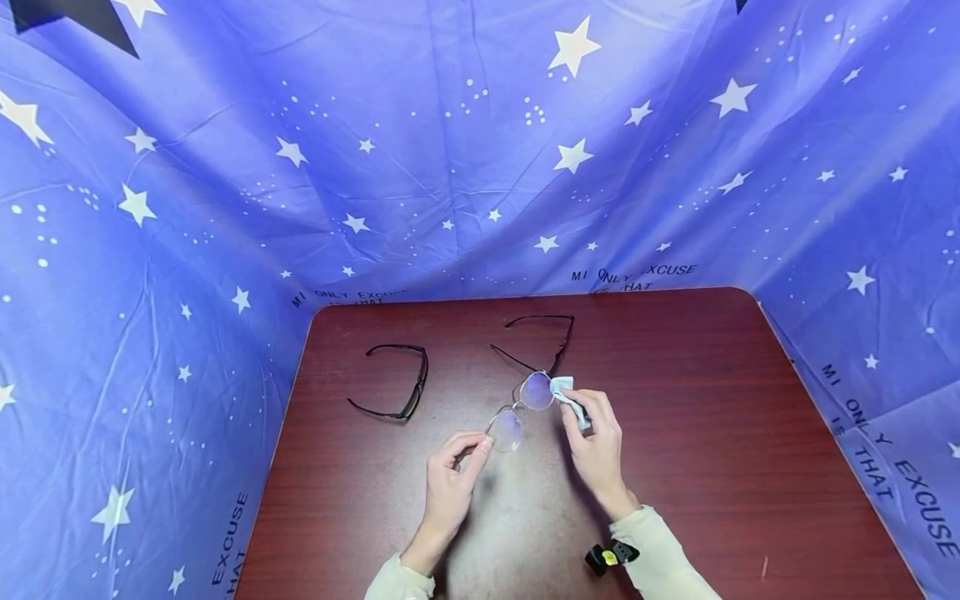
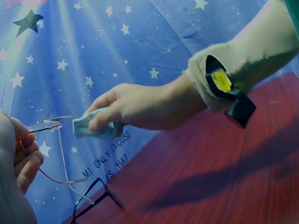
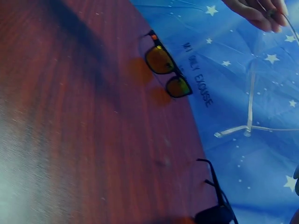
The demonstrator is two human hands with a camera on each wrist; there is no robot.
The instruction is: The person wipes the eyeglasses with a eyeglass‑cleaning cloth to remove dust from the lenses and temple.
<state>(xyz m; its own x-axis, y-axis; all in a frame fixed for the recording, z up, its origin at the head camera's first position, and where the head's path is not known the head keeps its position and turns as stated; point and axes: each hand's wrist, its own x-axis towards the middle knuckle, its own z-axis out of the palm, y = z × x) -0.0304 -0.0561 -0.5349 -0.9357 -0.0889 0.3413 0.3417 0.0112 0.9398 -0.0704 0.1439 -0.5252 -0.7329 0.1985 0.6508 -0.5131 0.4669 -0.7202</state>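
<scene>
In the head view, my left hand (image 1: pixel 450 479) pinches thin-rimmed eyeglasses (image 1: pixel 507 431) by the outer edge of one lens. The glasses are held above the table, their lenses showing a bluish sheen. My right hand (image 1: pixel 597 446) grips a folded light blue cloth (image 1: pixel 562 384) between thumb and fingers, right at the outer rim of the other lens. From the left wrist view, the cloth (image 2: pixel 96 125) bunches under the right thumb, close to the glasses (image 2: pixel 46 126). The right wrist view catches the glasses' temple arms (image 3: pixel 251 105) against the curtain, with the left hand (image 3: pixel 259 14) above.
Dark sunglasses (image 1: pixel 415 392) lie at the left of the reddish-brown table (image 1: pixel 705 400). Another black-framed pair of glasses (image 1: pixel 566 342) lies near the far edge, partly behind the held pair. A blue star-patterned curtain (image 1: pixel 450 167) surrounds the table's back and sides.
</scene>
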